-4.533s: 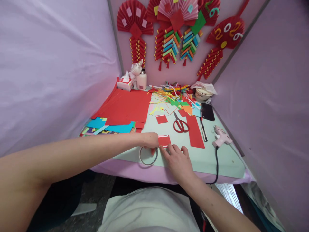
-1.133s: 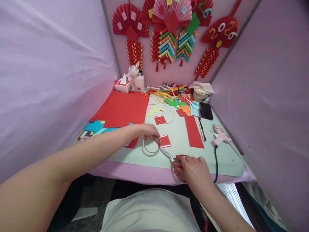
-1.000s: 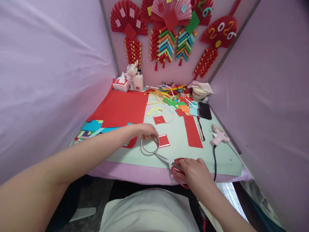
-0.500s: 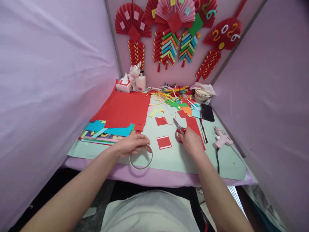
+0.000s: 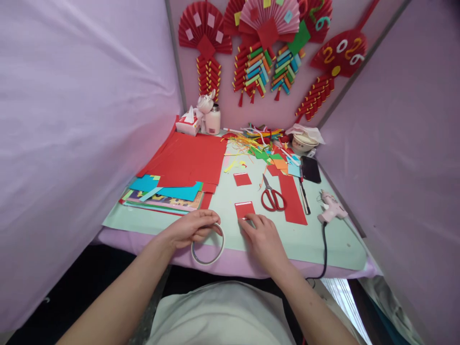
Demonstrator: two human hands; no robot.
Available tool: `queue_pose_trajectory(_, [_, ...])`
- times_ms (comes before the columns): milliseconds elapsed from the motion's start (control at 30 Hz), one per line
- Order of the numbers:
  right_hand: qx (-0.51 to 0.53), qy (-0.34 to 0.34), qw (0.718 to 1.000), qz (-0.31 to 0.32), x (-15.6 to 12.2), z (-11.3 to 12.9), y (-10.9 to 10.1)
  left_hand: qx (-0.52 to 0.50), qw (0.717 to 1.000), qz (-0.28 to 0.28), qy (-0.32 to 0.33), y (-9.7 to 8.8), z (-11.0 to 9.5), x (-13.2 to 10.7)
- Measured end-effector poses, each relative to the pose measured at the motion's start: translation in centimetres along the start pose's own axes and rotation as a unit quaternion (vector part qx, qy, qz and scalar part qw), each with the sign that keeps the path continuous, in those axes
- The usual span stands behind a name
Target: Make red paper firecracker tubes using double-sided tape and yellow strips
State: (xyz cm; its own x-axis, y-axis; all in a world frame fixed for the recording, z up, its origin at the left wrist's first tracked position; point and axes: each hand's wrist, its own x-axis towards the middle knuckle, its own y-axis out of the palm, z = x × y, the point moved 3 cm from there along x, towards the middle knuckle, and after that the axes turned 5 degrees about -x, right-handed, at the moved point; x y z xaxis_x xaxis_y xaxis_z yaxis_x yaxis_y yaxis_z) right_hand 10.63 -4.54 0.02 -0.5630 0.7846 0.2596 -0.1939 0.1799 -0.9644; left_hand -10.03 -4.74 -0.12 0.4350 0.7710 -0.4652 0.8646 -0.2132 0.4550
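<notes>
Tape ring (image 5: 207, 263): a thin, pale hoop with an open middle, at the near edge of the table and partly overhanging the lilac cloth.
Red square (image 5: 245, 209): a small piece of red paper lying flat on the pale green mat (image 5: 334, 242), right of the tape ring and just apart from it. A narrow white strip runs along its near edge, possibly tape, though it is too small to be sure.
Left hand (image 5: 189, 230): palm down, forearm coming in from the lower left. The fingers curl over the far rim of the tape ring and pinch it closed against the thumb.
Right hand (image 5: 265, 238): laid flat on the mat with the fingers spread and loose, gripping nothing. The fingertips (image 5: 251, 219) touch the near right corner of the red square.
Scissors (image 5: 273, 196): red-handled, lying shut on the mat beyond the right hand, with the blades pointing away and nothing touching them.
Red strip (image 5: 293, 201): a long strip of red paper just right of the scissors.
Second red square (image 5: 242, 178): farther back, apart from the first.
Glue gun (image 5: 332, 209): pink, near the right edge, its black cord trailing toward the near side.
Red sheets (image 5: 190, 158): large, stacked at the left over blue and patterned paper.
</notes>
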Motion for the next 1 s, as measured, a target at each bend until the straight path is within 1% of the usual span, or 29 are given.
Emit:
queue_pose_trajectory(100, [-0.005,0.005,1.0,0.01,-0.2,0.0,-0.1,-0.006,1.0,-0.001,0.001,0.0,0.0,-0.1])
queue_pose_trajectory(167, [0.01,0.008,1.0,0.012,-0.5,0.1,-0.3,-0.009,1.0,0.0,0.003,-0.1,0.0,-0.1])
queue_pose_trajectory(267, [0.052,0.036,0.998,-0.014,-1.0,-0.2,-0.4,-0.011,1.0,0.003,0.005,-0.2,0.0,-0.1])
queue_pose_trajectory(367, [0.086,0.093,0.99,-0.062,-1.1,-1.6,-0.3,-0.017,1.0,0.01,0.003,-0.3,0.0,-0.1])
queue_pose_trajectory(433, [0.111,0.103,0.986,-0.064,-0.7,-3.0,-0.1,-0.021,1.0,0.012,0.001,-0.3,0.0,-0.1])
queue_pose_trajectory(500, [0.14,0.076,0.986,-0.04,0.0,-4.2,0.0,-0.023,1.0,0.009,0.0,-0.2,0.0,-0.1])
queue_pose_trajectory(567, [0.152,0.031,0.988,-0.004,0.7,-5.0,0.0,-0.023,1.0,0.004,0.001,-0.1,-0.1,-0.1])
queue_pose_trajectory(667, [0.132,-0.032,0.989,0.054,1.0,-5.1,-0.2,-0.022,1.0,-0.003,0.002,-0.1,-0.1,-0.2])
queue_pose_trajectory(733, [0.108,-0.052,0.991,0.062,0.6,-4.6,-0.4,-0.021,1.0,-0.004,0.003,-0.1,-0.1,-0.2])
queue_pose_trajectory(833, [0.084,-0.059,0.994,0.029,-1.0,-3.6,-0.5,-0.019,1.0,0.001,0.002,-0.3,0.0,-0.2])
queue_pose_trajectory(933, [0.073,-0.063,0.995,-0.032,-2.8,-2.9,-0.8,-0.02,1.0,0.013,0.0,-0.4,0.1,-0.1])
queue_pose_trajectory(1000, [0.077,-0.081,0.991,-0.07,-3.8,-2.6,-1.4,-0.02,1.0,0.017,0.001,-0.5,0.1,0.0])
